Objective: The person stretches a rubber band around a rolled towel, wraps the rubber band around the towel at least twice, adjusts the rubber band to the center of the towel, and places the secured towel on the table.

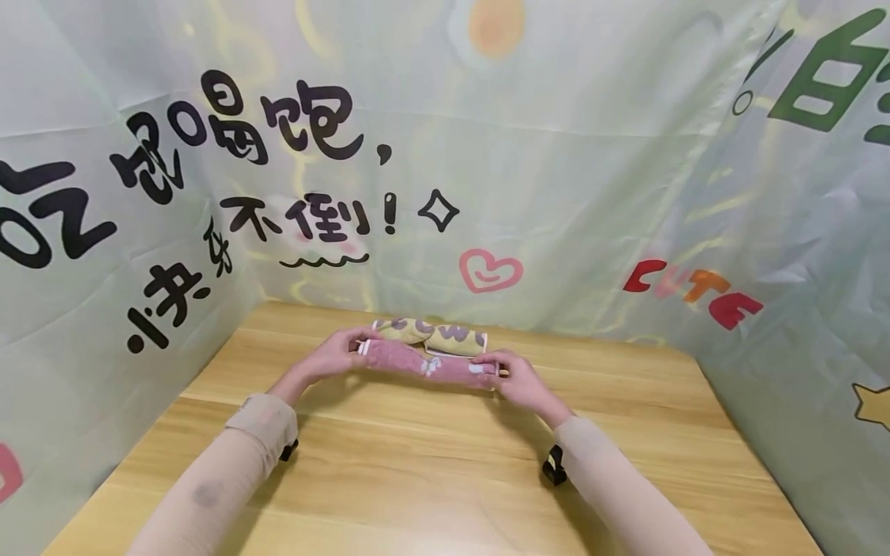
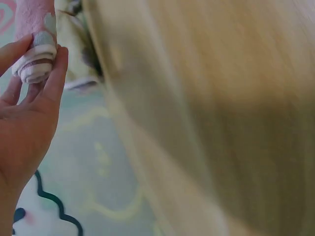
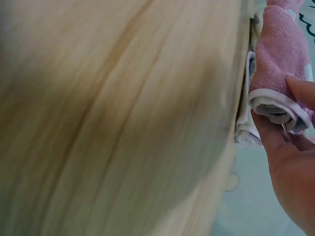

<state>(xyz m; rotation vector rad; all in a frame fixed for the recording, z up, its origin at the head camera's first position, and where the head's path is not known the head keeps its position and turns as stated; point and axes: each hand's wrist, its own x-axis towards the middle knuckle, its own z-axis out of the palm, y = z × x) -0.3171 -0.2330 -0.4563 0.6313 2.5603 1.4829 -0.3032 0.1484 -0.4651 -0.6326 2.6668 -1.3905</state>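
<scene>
Both hands hold a pink rolled-up towel (image 1: 395, 360) with white trim and pale printed figures, one hand at each end. My left hand (image 1: 332, 357) pinches its left end; in the left wrist view the thumb and fingers curl round the coiled white edge (image 2: 37, 66). At the right end, my right hand (image 1: 521, 380) grips the roll between thumb and fingers, and the right wrist view shows the open spiral of the towel's end (image 3: 278, 110). Just behind lies a yellow rolled towel (image 1: 455, 340) with purple markings, partly hidden by the pink one.
The wooden table (image 1: 417, 471) extends toward me from the towels. Pale printed curtains (image 1: 556, 193) enclose its back and both sides, close behind the yellow towel. Black straps (image 1: 554, 466) show at the wrists beneath rolled sleeves (image 1: 260, 425).
</scene>
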